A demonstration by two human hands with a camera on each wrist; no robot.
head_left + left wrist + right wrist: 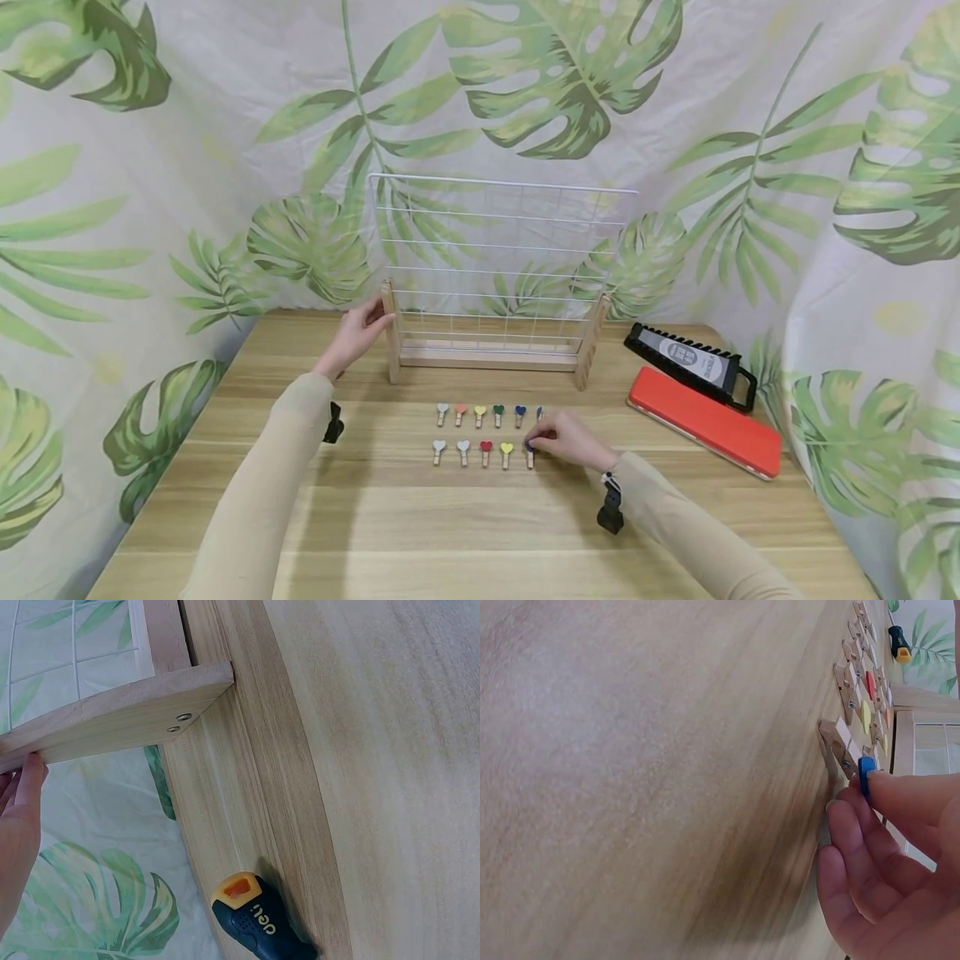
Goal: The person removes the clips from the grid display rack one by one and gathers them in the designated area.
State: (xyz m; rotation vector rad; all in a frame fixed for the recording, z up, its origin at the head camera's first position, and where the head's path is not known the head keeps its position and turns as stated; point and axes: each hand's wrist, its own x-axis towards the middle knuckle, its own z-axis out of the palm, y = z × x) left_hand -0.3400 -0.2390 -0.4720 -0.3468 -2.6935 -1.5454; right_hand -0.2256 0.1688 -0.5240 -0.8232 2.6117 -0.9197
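A white wire grid rack (502, 271) stands upright in a wooden base (487, 358) toward the back of the table. My left hand (362, 329) grips the rack's left wooden post (393, 350); in the left wrist view its fingers (28, 787) touch the post's side. Two rows of small wooden clothespins with coloured hearts lie before the rack, among them a red one (486, 452) and a yellow one (506, 454). With thumb and fingertips my right hand (572, 442) pinches the blue heart of a clothespin (844, 746) at the front row's right end.
At the right lie a red case (705, 421) and a black holder with a grey label (686, 358). A dark tool handle with a yellow end (259, 915) lies near the table's left edge. A leaf-patterned cloth (225, 125) hangs behind and beside the table.
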